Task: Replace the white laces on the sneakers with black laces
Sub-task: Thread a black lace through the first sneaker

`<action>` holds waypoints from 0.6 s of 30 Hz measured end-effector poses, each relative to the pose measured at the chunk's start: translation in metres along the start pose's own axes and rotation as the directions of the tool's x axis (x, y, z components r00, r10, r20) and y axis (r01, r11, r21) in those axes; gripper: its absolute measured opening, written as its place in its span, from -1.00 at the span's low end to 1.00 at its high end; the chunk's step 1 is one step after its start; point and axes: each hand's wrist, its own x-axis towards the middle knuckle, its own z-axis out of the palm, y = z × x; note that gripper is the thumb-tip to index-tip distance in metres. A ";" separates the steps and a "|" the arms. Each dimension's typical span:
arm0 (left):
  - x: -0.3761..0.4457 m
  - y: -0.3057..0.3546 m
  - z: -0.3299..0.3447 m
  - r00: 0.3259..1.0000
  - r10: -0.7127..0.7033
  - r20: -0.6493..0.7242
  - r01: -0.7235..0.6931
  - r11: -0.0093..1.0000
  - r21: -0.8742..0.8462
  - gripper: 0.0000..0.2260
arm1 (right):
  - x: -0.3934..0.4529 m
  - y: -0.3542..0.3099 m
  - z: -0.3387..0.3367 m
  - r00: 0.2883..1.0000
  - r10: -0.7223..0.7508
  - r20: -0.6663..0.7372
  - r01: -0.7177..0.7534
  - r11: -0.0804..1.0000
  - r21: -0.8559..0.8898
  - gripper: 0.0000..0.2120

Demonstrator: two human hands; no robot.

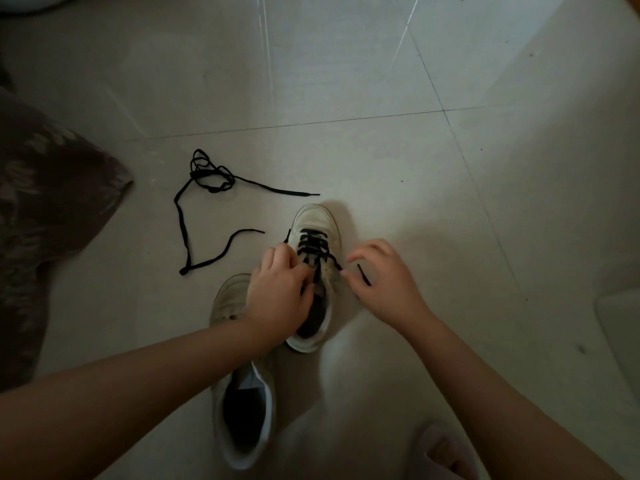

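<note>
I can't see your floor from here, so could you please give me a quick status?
Left hand gripping black lace at far sneaker; right hand pinching other end. Near sneaker unlaced. Spare black lace loose on floor, clear of work.

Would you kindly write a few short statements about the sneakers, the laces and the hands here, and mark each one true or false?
1. The far sneaker has black lacing across its front. True.
2. A loose black lace lies on the floor. True.
3. The near sneaker is fully laced in black. False: no lace shows on it.
4. The right hand rests flat on the floor. False: it pinches a black lace end beside the far sneaker.
5. The left hand is at the far sneaker's laces. True.
</note>
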 end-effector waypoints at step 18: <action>0.044 -0.023 -0.058 0.959 -0.212 0.187 0.282 0.786 -0.550 -0.57 | 0.037 -0.027 -0.016 0.750 0.648 0.132 -0.343 0.211 0.915 -0.76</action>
